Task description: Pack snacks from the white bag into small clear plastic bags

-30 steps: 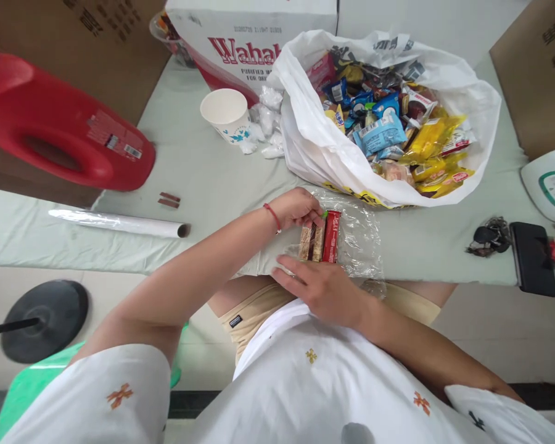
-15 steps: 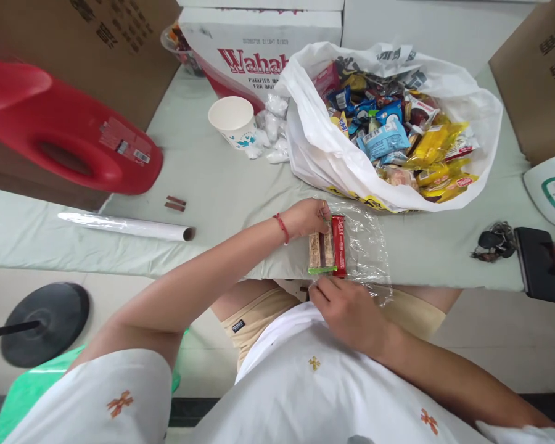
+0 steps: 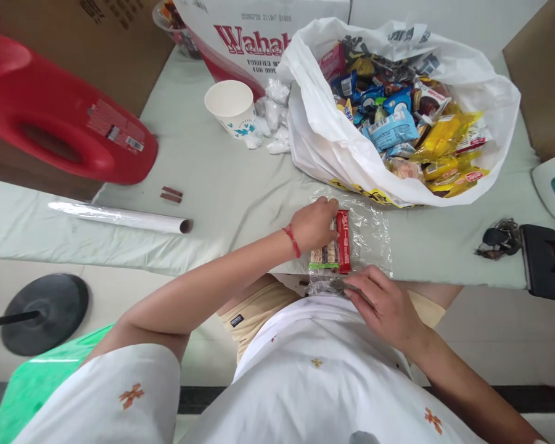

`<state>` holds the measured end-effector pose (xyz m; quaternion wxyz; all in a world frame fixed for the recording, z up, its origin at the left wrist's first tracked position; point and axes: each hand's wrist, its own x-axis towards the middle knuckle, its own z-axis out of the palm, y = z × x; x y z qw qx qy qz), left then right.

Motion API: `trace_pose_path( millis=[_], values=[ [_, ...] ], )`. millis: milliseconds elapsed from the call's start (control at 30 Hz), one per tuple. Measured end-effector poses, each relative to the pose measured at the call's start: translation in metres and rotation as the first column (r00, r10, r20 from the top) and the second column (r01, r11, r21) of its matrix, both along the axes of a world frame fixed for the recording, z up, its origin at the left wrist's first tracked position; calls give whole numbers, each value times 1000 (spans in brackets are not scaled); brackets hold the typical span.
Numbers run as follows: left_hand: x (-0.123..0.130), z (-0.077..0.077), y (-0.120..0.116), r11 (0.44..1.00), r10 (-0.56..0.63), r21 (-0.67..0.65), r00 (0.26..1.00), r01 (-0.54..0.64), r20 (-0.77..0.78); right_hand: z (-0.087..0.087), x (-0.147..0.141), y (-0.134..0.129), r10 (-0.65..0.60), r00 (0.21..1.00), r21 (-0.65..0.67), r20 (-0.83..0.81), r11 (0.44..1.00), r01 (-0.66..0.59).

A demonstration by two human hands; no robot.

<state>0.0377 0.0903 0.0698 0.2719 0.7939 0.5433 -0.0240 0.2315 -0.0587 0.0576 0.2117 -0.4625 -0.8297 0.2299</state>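
My left hand (image 3: pixel 313 227), with a red cord at the wrist, curls over the top of a wrapped snack bar packet (image 3: pixel 322 254), its fingers closed on it. The packet shows grainy pieces and a green lower edge. A red-wrapped bar (image 3: pixel 345 250) lies against its right side. Both lie on or in a clear plastic bag (image 3: pixel 372 231) that spreads to the right and over the table's front edge. My right hand (image 3: pixel 388 305) is at the bag's near edge, thumb and fingers pinched on the film. My left fingers hide the packet's far end.
Behind my hands stands a white carrier bag (image 3: pixel 314 132) full of wrapped snacks. Left of it are a paper cup (image 3: pixel 229 105) and small crumpled plastic bundles (image 3: pixel 272 111). A film roll (image 3: pixel 120 219) and a red jug (image 3: pixel 120 129) are left; keys (image 3: pixel 499 237) and a phone (image 3: pixel 543 262) right.
My right hand has moved right along the bag's near edge. My left hand has shifted to reach further over the packet and red bar. The view has tilted slightly.
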Motion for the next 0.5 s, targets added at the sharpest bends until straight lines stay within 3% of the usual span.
trace_pose_path(
  millis=[67,167,267,400,500],
  values=[
    [0,-1,-1,1000,4,-3,1000,-4,-3,-2,-11,6,24,996,166,81,985,-37],
    [0,-2,-3,1000,7,3,1000,-7,6,-11,-27,10,158,955,220,251,951,-216],
    [0,-3,-4,1000,13,13,1000,-13,12,-22,-28,6,250,911,143,328,940,-310],
    [1,-5,-5,1000,14,8,1000,-14,24,-37,-11,-7,237,922,83,307,958,-274],
    [1,-5,-6,1000,17,6,999,-17,28,-43,-1,-18,300,915,-89,271,954,-287]
  ],
)
